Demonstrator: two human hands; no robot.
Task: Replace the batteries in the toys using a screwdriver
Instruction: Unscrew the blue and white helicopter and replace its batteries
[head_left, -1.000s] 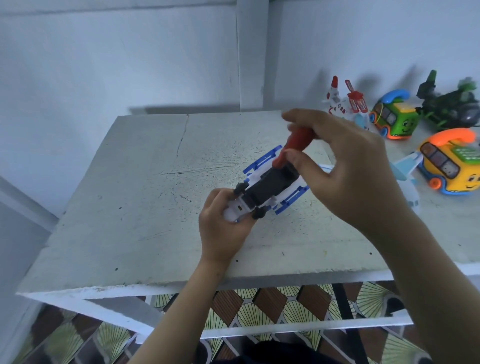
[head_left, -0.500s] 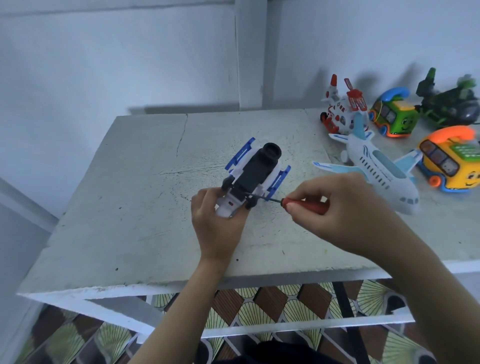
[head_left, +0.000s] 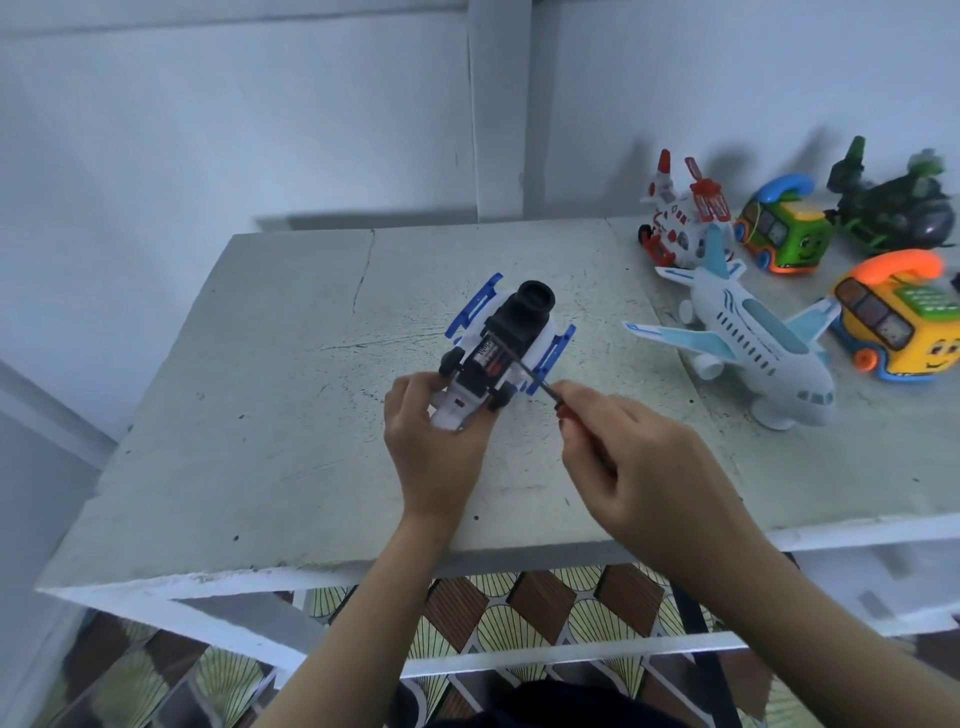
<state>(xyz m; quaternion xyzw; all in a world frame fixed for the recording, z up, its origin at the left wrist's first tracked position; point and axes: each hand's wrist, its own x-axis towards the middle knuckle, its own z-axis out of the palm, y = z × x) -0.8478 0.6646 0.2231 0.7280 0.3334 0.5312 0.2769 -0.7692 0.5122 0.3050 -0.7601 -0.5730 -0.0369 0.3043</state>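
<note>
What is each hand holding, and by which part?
The left hand grips the upturned white-and-blue toy by its near end; the right hand pinches the screwdriver by its red handle.

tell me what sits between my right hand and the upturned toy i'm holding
In the head view, only the screwdriver shaft spans that gap, running from the right hand to the underside of the upturned toy.
</note>
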